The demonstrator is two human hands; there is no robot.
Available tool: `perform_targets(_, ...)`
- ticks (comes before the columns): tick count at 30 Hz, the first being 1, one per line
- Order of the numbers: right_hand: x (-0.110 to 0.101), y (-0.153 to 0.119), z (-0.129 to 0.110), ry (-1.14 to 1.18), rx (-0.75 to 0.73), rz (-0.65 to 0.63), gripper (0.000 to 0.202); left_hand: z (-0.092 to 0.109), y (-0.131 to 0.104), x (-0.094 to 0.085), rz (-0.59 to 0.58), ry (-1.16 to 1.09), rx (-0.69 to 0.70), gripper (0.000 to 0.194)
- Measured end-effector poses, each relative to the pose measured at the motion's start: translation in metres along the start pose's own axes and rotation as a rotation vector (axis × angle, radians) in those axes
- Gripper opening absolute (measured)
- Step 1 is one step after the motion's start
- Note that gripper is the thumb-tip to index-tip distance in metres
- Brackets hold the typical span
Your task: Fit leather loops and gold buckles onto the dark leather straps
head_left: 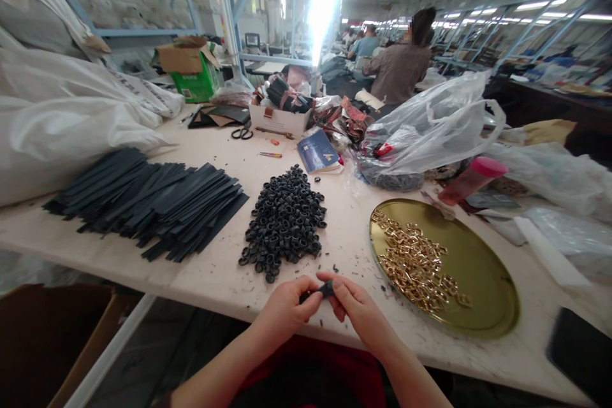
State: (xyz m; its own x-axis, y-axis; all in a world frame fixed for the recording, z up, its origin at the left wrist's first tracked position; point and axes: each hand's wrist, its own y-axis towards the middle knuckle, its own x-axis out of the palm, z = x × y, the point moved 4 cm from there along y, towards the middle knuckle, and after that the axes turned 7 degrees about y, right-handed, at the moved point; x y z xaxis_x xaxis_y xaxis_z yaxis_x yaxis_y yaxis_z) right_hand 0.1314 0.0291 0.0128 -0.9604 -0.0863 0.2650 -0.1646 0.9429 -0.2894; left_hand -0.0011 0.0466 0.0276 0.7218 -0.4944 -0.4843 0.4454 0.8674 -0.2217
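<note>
Close to the table's front edge, my left hand (292,303) and my right hand (352,306) meet around a small black strap piece (326,289). Fingers of both hands are closed on it, and they cover most of its shape. Just beyond them lies a heap of small black loops (287,217). Flat black strips (157,194) are piled in a row on the left. To the right, gold metal buckles (421,264) lie spread over a round gold tray (488,287).
Behind the loops are scissors (242,133), a blue booklet (318,152) and a white box (280,118). A clear plastic bag (430,121) and a pink-capped bottle (471,180) stand at the right. A dark phone-like slab (581,354) lies near the right edge. People sit farther back.
</note>
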Motion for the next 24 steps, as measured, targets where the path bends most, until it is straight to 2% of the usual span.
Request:
perform_targets(4, 0.007, 0.001, 0.015, 0.396, 0.206, -0.106, 0.036, 0.004, -0.004, 0.001, 0.007, -0.038, 0.015, 0.021)
perform_targets(6, 0.009, 0.003, 0.022, 0.441, 0.213, -0.065, 0.036, 0.004, -0.005, 0.002, 0.024, -0.041, 0.018, 0.019)
perform_targets(10, -0.001, 0.002, 0.022, 0.113, -0.052, 0.242, 0.034, -0.002, -0.005, 0.003, 0.04, 0.023, -0.034, 0.019)
perform_targets(12, -0.003, -0.003, 0.019, -0.065, -0.14, 0.3, 0.036, -0.007, -0.004, 0.003, 0.06, 0.054, -0.047, 0.019)
perform_targets(17, -0.008, -0.01, 0.015, -0.217, -0.167, 0.269, 0.037, -0.009, -0.003, 0.004, 0.061, 0.077, -0.021, 0.02)
perform_targets(19, -0.01, -0.008, 0.017, -0.164, -0.116, 0.234, 0.037, -0.008, -0.003, 0.004, 0.044, 0.087, -0.005, 0.021)
perform_targets(22, -0.008, -0.004, 0.021, 0.014, 0.009, 0.115, 0.036, -0.006, -0.002, 0.002, 0.025, 0.145, 0.01, 0.02)
perform_targets(24, -0.005, -0.002, 0.02, 0.017, 0.028, 0.062, 0.034, -0.005, 0.0, 0.001, 0.025, 0.186, 0.01, 0.019)
